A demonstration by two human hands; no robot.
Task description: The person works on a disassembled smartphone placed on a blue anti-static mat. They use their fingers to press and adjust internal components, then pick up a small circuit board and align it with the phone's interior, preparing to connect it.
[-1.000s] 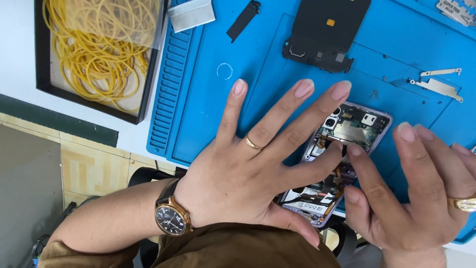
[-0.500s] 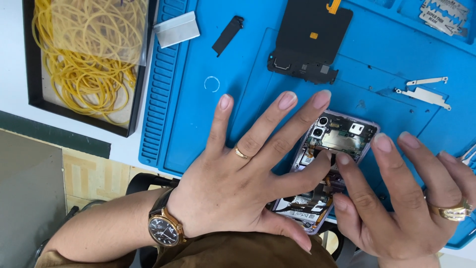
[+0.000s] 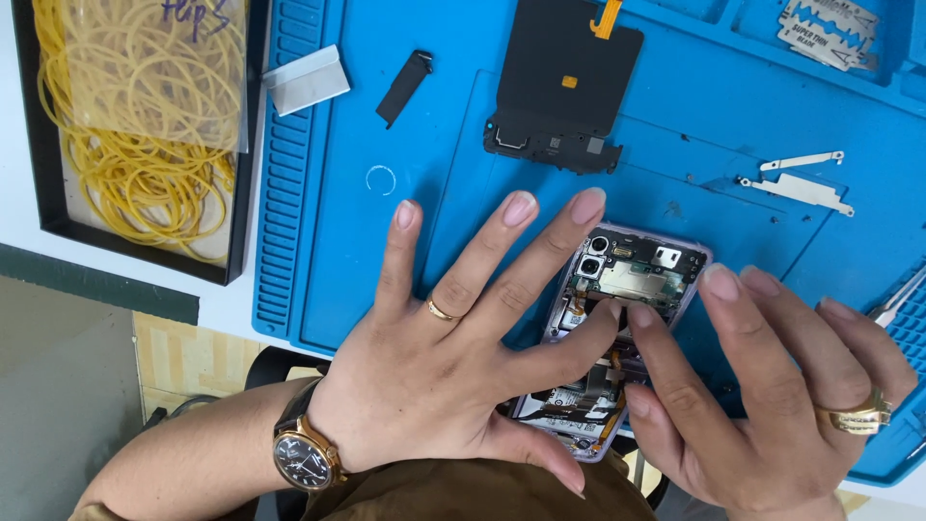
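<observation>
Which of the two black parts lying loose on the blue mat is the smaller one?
The narrow black strip, lying tilted beside the white block. The other is the wide black plate with an orange flex tab at its top edge, above the opened phone.
</observation>
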